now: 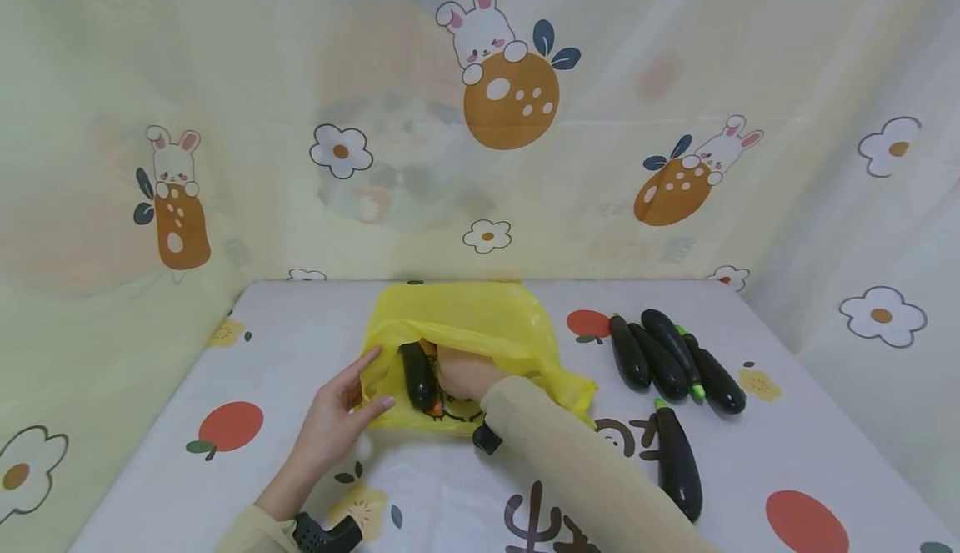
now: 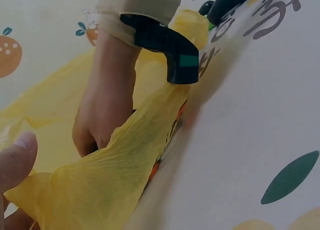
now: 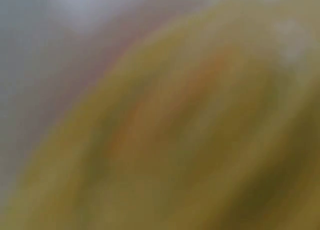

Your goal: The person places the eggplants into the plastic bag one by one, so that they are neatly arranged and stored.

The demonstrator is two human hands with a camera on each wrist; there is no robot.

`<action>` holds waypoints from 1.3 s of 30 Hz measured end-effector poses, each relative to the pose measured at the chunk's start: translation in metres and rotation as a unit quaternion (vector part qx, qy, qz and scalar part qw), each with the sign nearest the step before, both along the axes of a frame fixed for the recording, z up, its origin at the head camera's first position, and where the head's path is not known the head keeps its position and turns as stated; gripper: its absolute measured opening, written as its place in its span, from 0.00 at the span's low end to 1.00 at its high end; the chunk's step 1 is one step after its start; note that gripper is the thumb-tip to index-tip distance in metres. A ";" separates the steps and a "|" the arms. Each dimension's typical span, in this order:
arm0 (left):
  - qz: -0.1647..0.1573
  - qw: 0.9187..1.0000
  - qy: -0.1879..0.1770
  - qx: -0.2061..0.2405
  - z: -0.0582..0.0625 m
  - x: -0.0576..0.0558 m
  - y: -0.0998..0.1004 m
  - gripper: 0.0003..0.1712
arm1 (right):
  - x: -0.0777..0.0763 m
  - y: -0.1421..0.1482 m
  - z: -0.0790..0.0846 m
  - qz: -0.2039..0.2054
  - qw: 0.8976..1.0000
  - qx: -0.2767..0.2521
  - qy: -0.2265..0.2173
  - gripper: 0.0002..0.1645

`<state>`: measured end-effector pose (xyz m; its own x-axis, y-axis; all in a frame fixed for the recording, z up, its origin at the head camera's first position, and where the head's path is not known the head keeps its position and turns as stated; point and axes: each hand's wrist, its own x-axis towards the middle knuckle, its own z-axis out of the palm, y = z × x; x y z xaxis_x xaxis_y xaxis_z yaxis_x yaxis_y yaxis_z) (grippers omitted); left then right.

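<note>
A yellow plastic bag (image 1: 465, 307) lies on the table with its mouth toward me. My left hand (image 1: 337, 411) is at the bag's left edge, where thumb and fingers hold the rim; in the left wrist view the thumb (image 2: 19, 157) lies on one side of the film. My right hand (image 1: 465, 372) reaches inside the bag, its fingers hidden, so I cannot tell what they hold. Just left of it, a dark purple eggplant (image 1: 418, 376) shows within the mouth. The right wrist view is a blur of yellow film (image 3: 150, 140).
Several eggplants (image 1: 660, 361) lie grouped at the right back of the table, some with green stems. A single eggplant (image 1: 678, 461) lies closer to me, beside the right forearm. A patterned cloth (image 1: 405, 161) hangs behind the table.
</note>
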<state>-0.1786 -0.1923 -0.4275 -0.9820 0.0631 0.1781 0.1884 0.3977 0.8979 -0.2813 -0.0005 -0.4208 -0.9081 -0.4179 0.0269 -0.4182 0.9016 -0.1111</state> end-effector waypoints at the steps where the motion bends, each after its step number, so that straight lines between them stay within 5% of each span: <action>1: 0.000 1.000 0.000 0.000 0.000 0.000 0.001 0.42 | 0.000 -0.001 0.000 -0.003 1.000 -0.005 -0.011 0.20; 6: -0.001 1.000 -0.007 0.000 0.003 0.000 0.004 0.42 | 0.002 -0.003 -0.002 0.013 0.998 0.004 -0.061 0.25; 19: -0.003 1.000 0.003 -0.003 0.000 -0.002 0.007 0.41 | 0.017 0.001 0.007 0.058 0.995 0.055 -0.061 0.35; 28: -0.005 1.000 0.007 -0.005 0.000 -0.003 0.009 0.42 | 0.047 0.024 0.023 0.109 0.992 -0.017 -0.056 0.37; 35: -0.004 1.000 0.007 -0.013 0.002 -0.003 0.010 0.43 | 0.074 0.079 0.050 0.161 0.973 -0.122 -0.114 0.36; 39: -0.001 1.000 0.005 -0.018 0.001 -0.002 0.010 0.42 | 0.085 0.119 0.064 0.176 0.969 -0.150 -0.092 0.33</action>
